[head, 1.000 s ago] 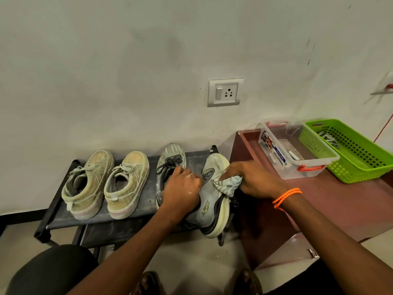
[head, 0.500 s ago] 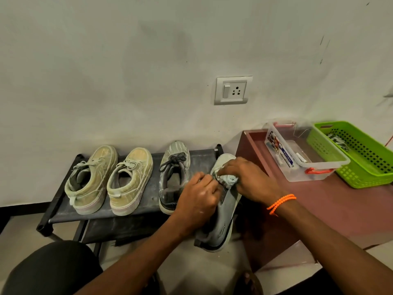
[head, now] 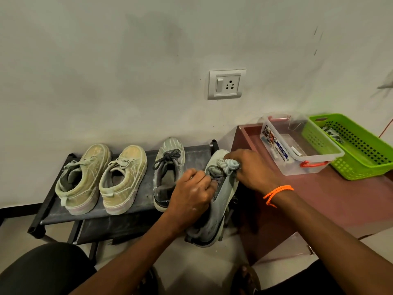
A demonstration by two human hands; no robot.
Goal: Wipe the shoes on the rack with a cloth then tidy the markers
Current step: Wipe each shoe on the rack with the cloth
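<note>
— What's the setting?
— A black shoe rack against a pale wall; maroon table beside it.
— The hands?
— Left hand clasps the grey sneaker at the rack's right end; right hand clenches a bunched cloth onto its toe.

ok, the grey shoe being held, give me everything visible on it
The grey sneaker looks like dusty, worn fabric with a paler sole edge and dark laces. It is tilted, toe toward the wall and heel hanging off the front right of the black shoe rack. The left hand grips it at the opening; the right hand presses a bunched grey cloth onto its toe.
</note>
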